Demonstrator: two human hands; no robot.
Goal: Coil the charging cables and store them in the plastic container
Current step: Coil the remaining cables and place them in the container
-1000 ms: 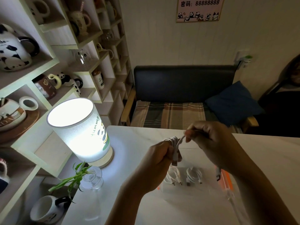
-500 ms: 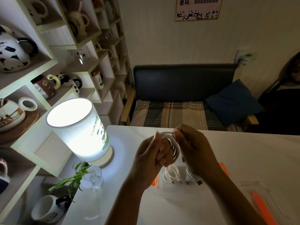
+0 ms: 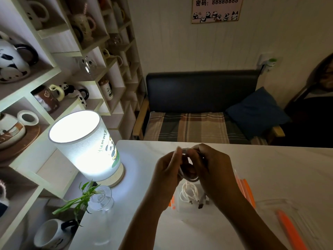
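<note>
My hands have closed together since a second ago: left hand [image 3: 168, 175] and right hand [image 3: 211, 168] both pinch the white cable [image 3: 191, 178], now looped, just above the plastic container [image 3: 182, 207] holding coiled cables. Coil nearly finished, I judge.

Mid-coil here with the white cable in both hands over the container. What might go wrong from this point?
1. The white cable is looped between the left hand and right hand; loosening either grip may let the coil spring open.
2. The plastic container already holds coiled cables, so dropping this one in carelessly could tangle it with them.
3. The glass vase stands close to the left forearm; a wide elbow swing could topple it.
</note>
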